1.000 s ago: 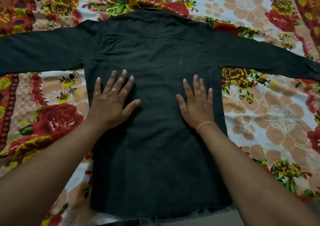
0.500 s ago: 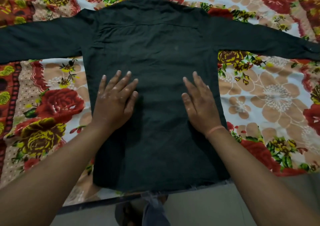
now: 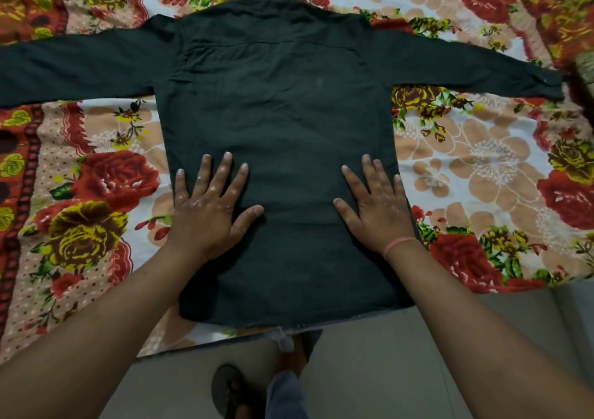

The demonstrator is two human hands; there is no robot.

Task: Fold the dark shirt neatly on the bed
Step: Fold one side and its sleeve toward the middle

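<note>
- Shirt: dark, long-sleeved, spread flat and back side up on the bed.
- Collar at 12 o'clock, hem at 6 by the bed's edge.
- Sleeves stretched straight out to 9 and 3 o'clock.

Both bare forearms reach forward from the near edge. The left hand lies palm down, fingers spread, thumb angled right. The right hand lies flat too, fingers closer together, a thin pink band on its wrist.
</note>
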